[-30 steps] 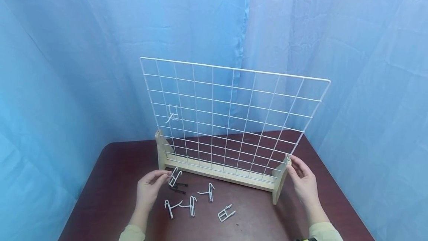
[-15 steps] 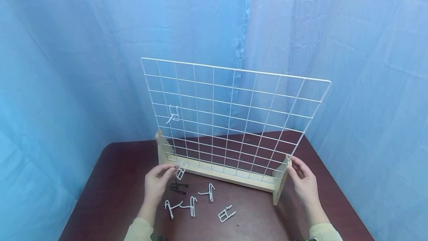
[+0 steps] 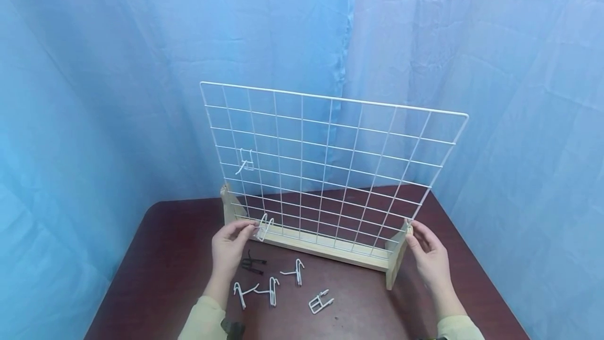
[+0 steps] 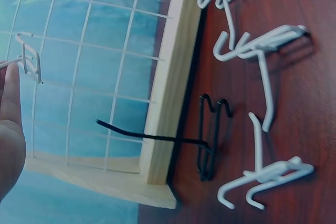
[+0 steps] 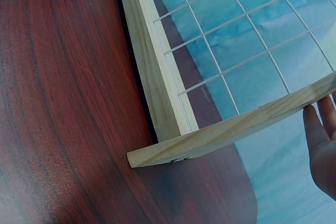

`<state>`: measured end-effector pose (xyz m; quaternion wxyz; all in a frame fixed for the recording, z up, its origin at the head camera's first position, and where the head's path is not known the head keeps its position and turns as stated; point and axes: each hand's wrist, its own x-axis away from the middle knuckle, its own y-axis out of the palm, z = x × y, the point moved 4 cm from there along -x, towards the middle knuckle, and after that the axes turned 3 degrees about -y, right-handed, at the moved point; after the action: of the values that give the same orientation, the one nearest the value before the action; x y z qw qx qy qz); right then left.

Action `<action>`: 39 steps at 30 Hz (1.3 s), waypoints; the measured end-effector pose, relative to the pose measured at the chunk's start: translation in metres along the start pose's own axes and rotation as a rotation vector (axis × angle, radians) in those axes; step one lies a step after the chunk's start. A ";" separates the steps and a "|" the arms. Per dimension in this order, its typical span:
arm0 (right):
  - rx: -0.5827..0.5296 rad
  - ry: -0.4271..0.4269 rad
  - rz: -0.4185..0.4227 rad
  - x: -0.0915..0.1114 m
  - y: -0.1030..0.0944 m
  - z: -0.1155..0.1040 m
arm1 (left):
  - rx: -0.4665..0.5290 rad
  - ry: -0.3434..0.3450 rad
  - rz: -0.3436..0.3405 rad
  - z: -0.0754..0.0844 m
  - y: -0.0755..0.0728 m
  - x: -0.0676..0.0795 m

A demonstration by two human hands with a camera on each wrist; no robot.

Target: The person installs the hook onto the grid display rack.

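Observation:
My left hand (image 3: 229, 248) pinches a white wire hook (image 3: 265, 229) by its prong, with the hook's two bent ends up. In the head view the hook overlaps the lower left of a white wire grid panel (image 3: 302, 95). The panel stands upright in a light wooden stand (image 3: 321, 248). At the right, my right hand (image 3: 430, 258) grips the top of the stand's side piece (image 5: 231, 129) between thumb and fingers. Another white hook (image 3: 247, 164) hangs on the grid's left part.
On the dark red table (image 3: 368, 314), in front of the stand, lie a black hook (image 4: 205, 140) and several white hooks, one of them the two-pronged hook (image 3: 321, 302) farthest right. Blue cloth (image 3: 302, 25) hangs behind and at both sides.
My left hand has moved right and up with the white hook, from over the black hook to the grid's lower left. The right hand keeps its place on the stand.

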<state>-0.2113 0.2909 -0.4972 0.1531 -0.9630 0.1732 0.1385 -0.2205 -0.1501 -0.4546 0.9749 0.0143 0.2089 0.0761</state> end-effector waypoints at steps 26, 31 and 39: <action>0.021 0.032 -0.001 0.001 0.000 -0.002 | 0.058 0.122 0.191 0.025 0.020 -0.022; 0.021 0.014 -0.003 0.001 0.000 -0.003 | 0.118 0.140 0.191 0.039 0.026 -0.026; 0.021 0.010 0.002 0.000 0.001 0.001 | 0.144 0.175 0.227 0.050 0.031 -0.034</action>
<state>-0.2114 0.2905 -0.4985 0.1620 -0.9619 0.1762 0.1323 -0.2346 -0.1245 -0.3931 0.9345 0.1008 0.2950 0.1716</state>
